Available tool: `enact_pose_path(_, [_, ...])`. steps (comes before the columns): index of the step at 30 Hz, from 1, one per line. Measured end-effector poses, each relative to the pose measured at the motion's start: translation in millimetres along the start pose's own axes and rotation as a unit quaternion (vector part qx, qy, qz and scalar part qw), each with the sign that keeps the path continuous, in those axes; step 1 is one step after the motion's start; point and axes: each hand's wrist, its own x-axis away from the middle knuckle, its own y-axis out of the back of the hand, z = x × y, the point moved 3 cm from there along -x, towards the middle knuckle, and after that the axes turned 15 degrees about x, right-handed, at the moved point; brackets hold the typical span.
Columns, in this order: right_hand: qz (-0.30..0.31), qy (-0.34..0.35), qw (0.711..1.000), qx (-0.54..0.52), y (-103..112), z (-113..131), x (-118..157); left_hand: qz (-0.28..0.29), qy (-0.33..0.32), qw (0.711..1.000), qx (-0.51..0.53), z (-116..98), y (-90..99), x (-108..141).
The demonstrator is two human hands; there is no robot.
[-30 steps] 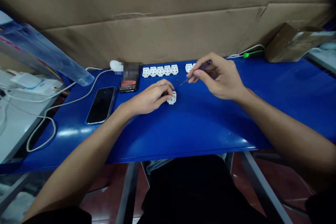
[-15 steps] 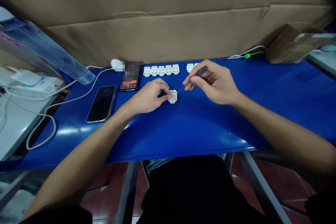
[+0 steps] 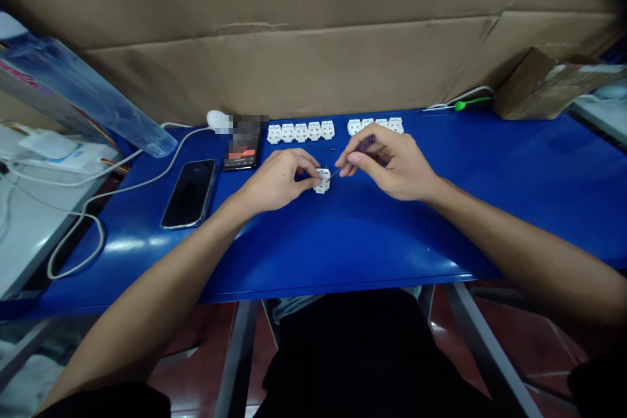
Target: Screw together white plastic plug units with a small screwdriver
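Between the thumb and fingers of my left hand [image 3: 281, 177] is a small white plastic module [image 3: 322, 181], like an electrical socket insert, held on the blue table [image 3: 353, 241]. My right hand [image 3: 392, 163] is closed around the dark purple handle of a thin screwdriver [image 3: 365, 143]. Its shaft slants down to the left, and the tip meets the module's right side; exactly which part it touches I cannot make out. A tiny dark piece [image 3: 332, 149] lies just behind the module.
Similar white modules stand in two rows, one at back centre [image 3: 300, 132] and one behind my right hand [image 3: 396, 125]. Two phones [image 3: 189, 194] [image 3: 242, 144], a white cable [image 3: 101, 235] and a clear bottle [image 3: 108, 91] are left. A green-handled tool [image 3: 460, 106] and cardboard box [image 3: 536, 85] are back right.
My right hand has moved slightly left and toward me, bringing the screwdriver tip lower on the module's right side. More of the right-hand module row shows. My left hand keeps its grip.
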Motion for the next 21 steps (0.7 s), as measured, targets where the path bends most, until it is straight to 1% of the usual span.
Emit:
enact_pose_path(6, [0.006,0.004,1.0,-0.006,0.7,1.6,1.2,0.014,0.024,1.0,0.007,-9.3,2.2,0.9])
enact_pose_path(11, [0.01,-0.002,1.0,-0.002,0.3,2.2,2.0,0.023,0.025,0.999,0.011,-16.1,0.4,1.8])
enact_pose_path(17, [0.014,0.001,1.0,-0.004,-0.5,3.8,1.6,0.01,0.033,0.999,0.013,-16.8,-3.6,2.2])
enact_pose_path(21, [0.005,-0.003,1.0,-0.002,1.3,3.3,0.9,0.0,0.033,0.999,0.014,-14.8,-4.0,1.7])
